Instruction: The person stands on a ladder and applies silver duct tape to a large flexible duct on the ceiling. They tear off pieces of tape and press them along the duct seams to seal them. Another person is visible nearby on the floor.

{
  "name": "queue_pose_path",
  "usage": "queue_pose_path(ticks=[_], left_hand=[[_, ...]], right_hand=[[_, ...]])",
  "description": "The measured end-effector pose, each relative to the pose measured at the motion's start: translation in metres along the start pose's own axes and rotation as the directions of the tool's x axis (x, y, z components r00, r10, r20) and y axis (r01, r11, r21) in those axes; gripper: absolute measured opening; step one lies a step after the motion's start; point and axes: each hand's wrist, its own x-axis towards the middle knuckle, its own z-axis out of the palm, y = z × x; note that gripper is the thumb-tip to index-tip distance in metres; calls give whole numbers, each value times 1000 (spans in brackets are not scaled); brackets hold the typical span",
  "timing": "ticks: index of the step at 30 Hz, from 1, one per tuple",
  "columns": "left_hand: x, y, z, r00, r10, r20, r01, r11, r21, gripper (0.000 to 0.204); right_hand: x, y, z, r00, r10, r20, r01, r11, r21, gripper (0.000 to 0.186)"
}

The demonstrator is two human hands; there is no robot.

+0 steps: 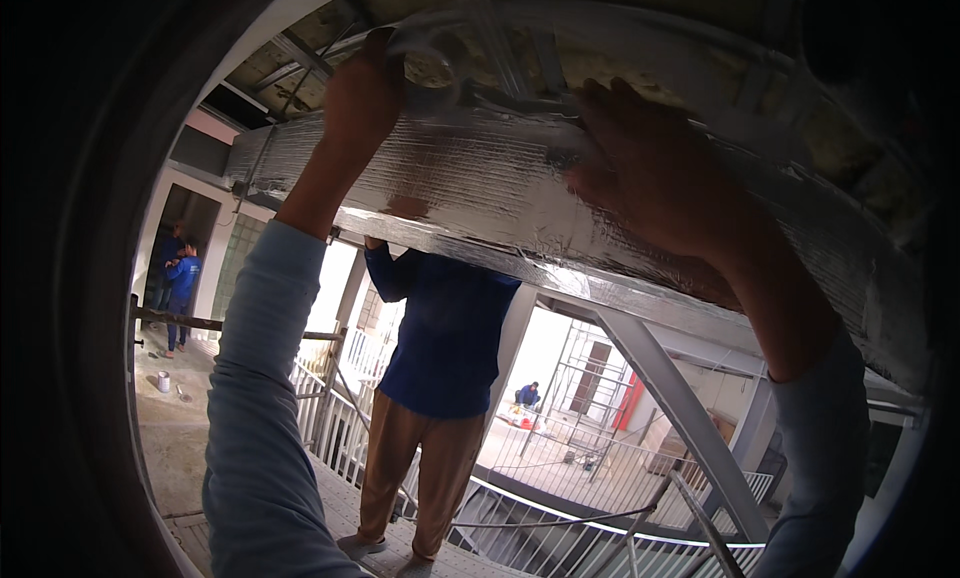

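Observation:
A large duct wrapped in shiny silver foil [480, 173] runs across the view overhead. At its upper edge, my left hand [362, 96] is raised and closed on a roll of tape [432, 100], seen as a pale ring in dim light. My right hand [655, 173] lies against the duct's face and upper edge, with its fingers stretched out. A silvery strip seems to run along the upper edge between my hands, but its ends are too dark to make out.
Beyond the duct, a person in a blue top [445, 338] stands on a metal platform, head hidden by the duct. White railings [600, 468], scaffold tubes [700, 518] and a slanted grey beam [685, 418] lie below right. Other people [182, 283] are at far left. Metal ceiling framing [490, 33] hangs above.

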Motion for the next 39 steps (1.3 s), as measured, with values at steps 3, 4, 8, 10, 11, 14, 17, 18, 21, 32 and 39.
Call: queue_pose_path(ticks=[3, 4, 8, 10, 11, 14, 17, 18, 21, 32, 39], left_hand=[[-3, 3, 0, 999, -33, -22, 34, 999, 9, 30], [-3, 4, 0, 999, -28, -31, 28, 1000, 3, 30], [-4, 6, -4, 999, -37, -29, 37, 999, 10, 30], [-6, 5, -8, 999, -38, -20, 39, 999, 35, 30], [-7, 4, -9, 999, -21, -25, 22, 999, 50, 30], [-9, 1, -12, 1000, -3, -17, 5, 997, 79, 31], [-10, -2, -14, 1000, 21, -11, -20, 996, 82, 32], [-10, -3, -14, 999, 31, -10, -30, 996, 83, 32], [-10, -3, -15, 996, 78, -37, -73, 989, 126, 29], [-10, 2, -20, 985, 166, -45, -147, 948, 284, 19], [-6, 4, -24, 992, 123, -10, -113, 935, 336, 16]], right_hand=[[5, -8, 4, 999, -44, -27, 41, 993, -114, 77], [8, -9, 5, 999, -39, -5, 38, 986, -162, 80], [13, -18, 8, 996, -10, 87, 16, 998, -63, 82], [13, -26, 12, 997, -59, 44, 62, 996, -64, 84], [14, -29, 15, 995, -28, 98, 36, 997, -74, 84], [20, -39, 17, 996, -66, 57, 71, 993, -91, 81], [30, -41, 9, 995, -53, 88, 54, 998, -11, 79], [34, -38, 5, 982, -8, 188, -8, 996, 86, 79], [38, -36, 0, 950, 46, 309, -88, 989, 122, 81], [36, -59, 46, 997, -30, -65, 27, 998, -53, 88], [49, -75, 59, 997, -25, -69, 25, 1000, 0, 85]])
